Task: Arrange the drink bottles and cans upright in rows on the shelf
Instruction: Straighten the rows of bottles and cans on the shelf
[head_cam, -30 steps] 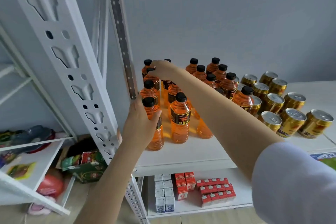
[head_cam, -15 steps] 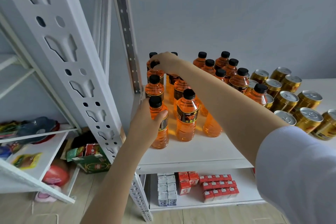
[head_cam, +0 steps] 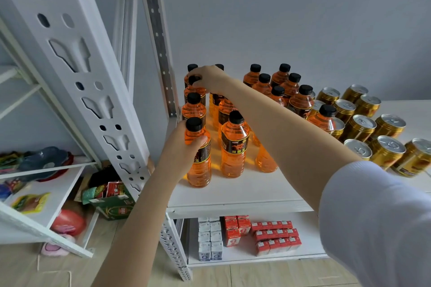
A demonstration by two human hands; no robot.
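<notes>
Hardly anything has shifted since the earlier frame: both hands keep the same bottles, and only the view has drifted a little. Nearest, the left hand point(head_cam: 179, 151) is wrapped round the shoulder of the front bottle point(head_cam: 199, 165), thumb across it, likely steadying it upright at the head of the left column on the shelf point(head_cam: 233, 193). Just beside it a second bottle point(head_cam: 234, 147) stands free. Further back, the right hand point(head_cam: 208, 77) reaches across, fingers curled over the cap of the rear bottle point(head_cam: 194, 94), probably drawing it into line. Beyond, to the right, clustered bottles point(head_cam: 300, 102) and gold cans point(head_cam: 387, 151) stand less evenly, apparently unsorted.
</notes>
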